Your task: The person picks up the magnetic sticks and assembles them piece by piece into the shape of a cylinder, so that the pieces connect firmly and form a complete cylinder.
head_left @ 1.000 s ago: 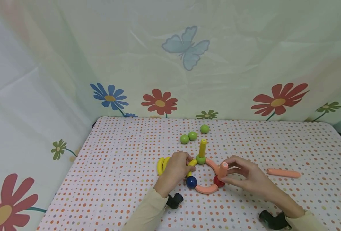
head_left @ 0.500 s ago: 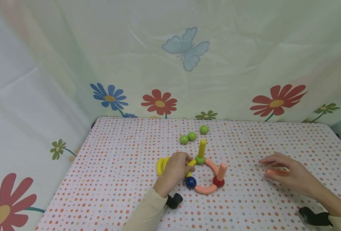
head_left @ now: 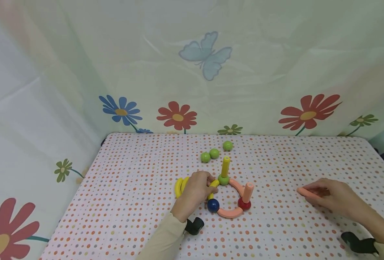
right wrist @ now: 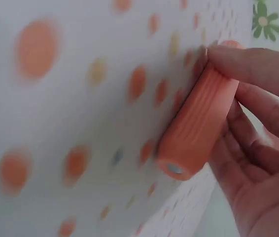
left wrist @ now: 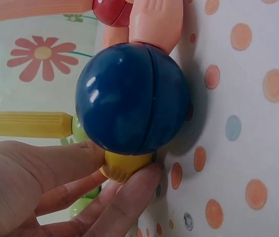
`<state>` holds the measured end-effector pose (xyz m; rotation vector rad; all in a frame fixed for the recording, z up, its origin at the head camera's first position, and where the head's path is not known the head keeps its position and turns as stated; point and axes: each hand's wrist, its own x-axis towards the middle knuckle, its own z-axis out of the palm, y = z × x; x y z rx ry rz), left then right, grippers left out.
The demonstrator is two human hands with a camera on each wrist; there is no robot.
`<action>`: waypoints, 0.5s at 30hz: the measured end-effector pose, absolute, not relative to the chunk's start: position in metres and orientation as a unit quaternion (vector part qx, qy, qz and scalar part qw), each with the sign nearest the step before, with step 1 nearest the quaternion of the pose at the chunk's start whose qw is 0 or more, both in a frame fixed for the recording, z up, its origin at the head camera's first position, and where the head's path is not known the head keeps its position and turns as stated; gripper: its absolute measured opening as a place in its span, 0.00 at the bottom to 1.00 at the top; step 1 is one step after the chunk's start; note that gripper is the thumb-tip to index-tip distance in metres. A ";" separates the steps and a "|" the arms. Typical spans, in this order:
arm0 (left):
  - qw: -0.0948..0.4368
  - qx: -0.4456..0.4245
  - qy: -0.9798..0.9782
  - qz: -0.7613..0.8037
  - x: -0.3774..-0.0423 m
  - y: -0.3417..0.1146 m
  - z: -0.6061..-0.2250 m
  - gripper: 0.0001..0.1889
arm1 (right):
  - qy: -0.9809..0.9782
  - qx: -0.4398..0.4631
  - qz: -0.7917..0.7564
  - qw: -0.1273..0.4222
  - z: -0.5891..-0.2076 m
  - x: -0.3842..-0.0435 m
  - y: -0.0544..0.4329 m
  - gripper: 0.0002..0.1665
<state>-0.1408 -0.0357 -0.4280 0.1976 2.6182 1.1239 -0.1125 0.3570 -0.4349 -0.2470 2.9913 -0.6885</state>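
A ring of magnetic rods and balls lies mid-table. My left hand (head_left: pixel 196 186) pinches its curved yellow rod (left wrist: pixel 122 165) between thumb and fingers, beside the blue ball (left wrist: pixel 132 98). A green ball (head_left: pixel 223 180) at the ring's far side bears an upright yellow rod (head_left: pixel 225 167). On the red ball (head_left: pixel 244 204) stands a salmon rod (head_left: pixel 248 192), tilted slightly right. Curved salmon rods (head_left: pixel 230 213) join the balls. Off to the right, my right hand (head_left: pixel 336 198) grips a loose straight salmon rod (right wrist: pixel 198 121) by its sides, close over the tabletop; a metal tip shows at its near end.
Several loose green balls (head_left: pixel 214 153) lie behind the ring. Spare curved yellow rods (head_left: pixel 179 187) are left of my left hand, partly hidden by it. A dotted cloth (head_left: pixel 140 159) covers the table; a flowered curtain (head_left: pixel 260 65) hangs behind.
My right hand has let go of the upright salmon rod on the red ball, moved right and taken hold of the loose salmon rod. My left hand stays on the ring.
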 end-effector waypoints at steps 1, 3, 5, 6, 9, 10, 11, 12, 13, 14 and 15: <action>0.142 0.067 0.907 0.390 -0.141 -0.036 -0.428 0.14 | 0.970 -0.081 -0.226 0.030 -0.433 -0.114 0.353 0.17; 0.148 0.063 0.904 0.396 -0.141 -0.036 -0.427 0.14 | 0.966 -0.086 -0.242 0.021 -0.428 -0.117 0.340 0.18; 0.151 0.059 0.902 0.401 -0.140 -0.036 -0.427 0.14 | 0.958 -0.098 -0.271 -0.001 -0.422 -0.119 0.322 0.18; 0.153 0.058 0.900 0.403 -0.140 -0.036 -0.427 0.14 | 0.952 -0.107 -0.286 -0.016 -0.418 -0.120 0.313 0.17; 0.154 0.059 0.898 0.407 -0.141 -0.036 -0.427 0.15 | 0.930 -0.142 -0.332 -0.074 -0.401 -0.122 0.281 0.17; 0.150 0.062 0.899 0.406 -0.141 -0.036 -0.427 0.14 | 0.919 -0.156 -0.350 -0.094 -0.394 -0.122 0.269 0.19; 0.148 0.066 0.900 0.405 -0.140 -0.036 -0.427 0.14 | 0.907 -0.169 -0.370 -0.110 -0.386 -0.121 0.258 0.21; 0.144 0.070 0.901 0.403 -0.140 -0.037 -0.428 0.14 | 0.896 -0.181 -0.384 -0.126 -0.378 -0.121 0.246 0.22; 0.142 0.072 0.901 0.402 -0.141 -0.037 -0.428 0.14 | 0.883 -0.196 -0.400 -0.144 -0.370 -0.119 0.235 0.24; 0.139 0.075 0.903 0.401 -0.141 -0.037 -0.429 0.14 | 0.871 -0.211 -0.416 -0.156 -0.362 -0.118 0.223 0.25; 0.136 0.077 0.904 0.399 -0.141 -0.038 -0.429 0.14 | 0.857 -0.226 -0.432 -0.168 -0.354 -0.116 0.212 0.27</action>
